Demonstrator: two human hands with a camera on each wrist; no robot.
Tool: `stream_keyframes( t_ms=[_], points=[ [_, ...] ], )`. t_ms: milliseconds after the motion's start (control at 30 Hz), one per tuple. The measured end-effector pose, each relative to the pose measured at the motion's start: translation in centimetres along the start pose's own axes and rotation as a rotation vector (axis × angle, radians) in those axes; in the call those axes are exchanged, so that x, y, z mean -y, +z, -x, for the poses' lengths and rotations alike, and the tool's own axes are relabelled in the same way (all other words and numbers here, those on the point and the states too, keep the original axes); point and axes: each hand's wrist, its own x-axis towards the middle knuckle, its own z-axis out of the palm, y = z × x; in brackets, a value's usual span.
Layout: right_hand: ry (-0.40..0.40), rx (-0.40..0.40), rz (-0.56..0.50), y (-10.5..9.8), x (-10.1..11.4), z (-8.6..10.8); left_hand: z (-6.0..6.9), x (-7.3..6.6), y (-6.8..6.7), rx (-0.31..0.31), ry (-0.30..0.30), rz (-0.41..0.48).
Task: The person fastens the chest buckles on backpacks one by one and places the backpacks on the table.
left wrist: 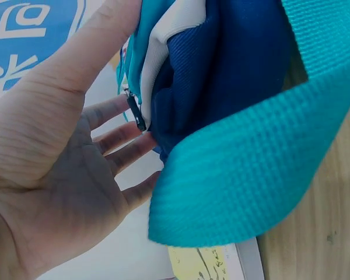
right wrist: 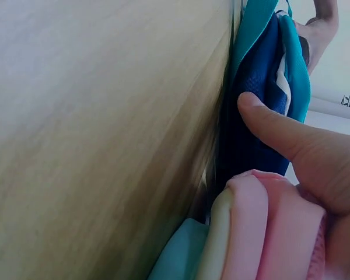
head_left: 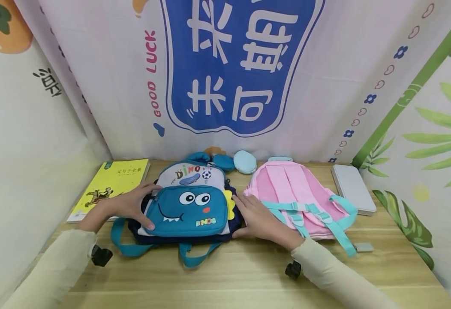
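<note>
A blue dinosaur backpack [head_left: 187,214] lies face up on the wooden table, its front pocket showing big eyes and a toothed mouth. At its left edge rests my left hand [head_left: 133,206], thumb on the front pocket and fingers spread along the side. In the left wrist view those fingers reach past a black zipper pull [left wrist: 135,112], and a teal strap [left wrist: 239,169] loops in front. My right hand [head_left: 258,221] touches the backpack's right side with an extended thumb; its other fingers are hidden in the right wrist view. Teal straps hang toward the table's front.
Right of it lies a pink backpack [head_left: 283,182] with turquoise straps, close to my right hand. A yellow book [head_left: 113,180] is at the left, a white box [head_left: 353,189] at the far right. Small round blue pouches [head_left: 245,162] sit behind, before a printed curtain [head_left: 125,86].
</note>
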Motion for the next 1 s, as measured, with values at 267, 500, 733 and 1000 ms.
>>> stream_keyframes(
  t_ms=[267,500,733,1000],
  points=[
    [0.062,0.026,-0.033,-0.29,0.52,-0.14,-0.08,-0.26,0.22,0.007,-0.019,0.0],
    [0.046,0.055,-0.084,-0.31,0.67,-0.12,0.09,-0.73,0.37,0.038,-0.034,0.006],
    [0.052,0.042,-0.186,-0.21,0.32,-0.07,-0.3,-0.5,0.58,0.041,-0.043,-0.003],
    [0.057,0.036,-0.349,-0.91,0.41,-0.2,-0.41,-0.34,0.5,0.05,-0.06,0.015]
  ],
)
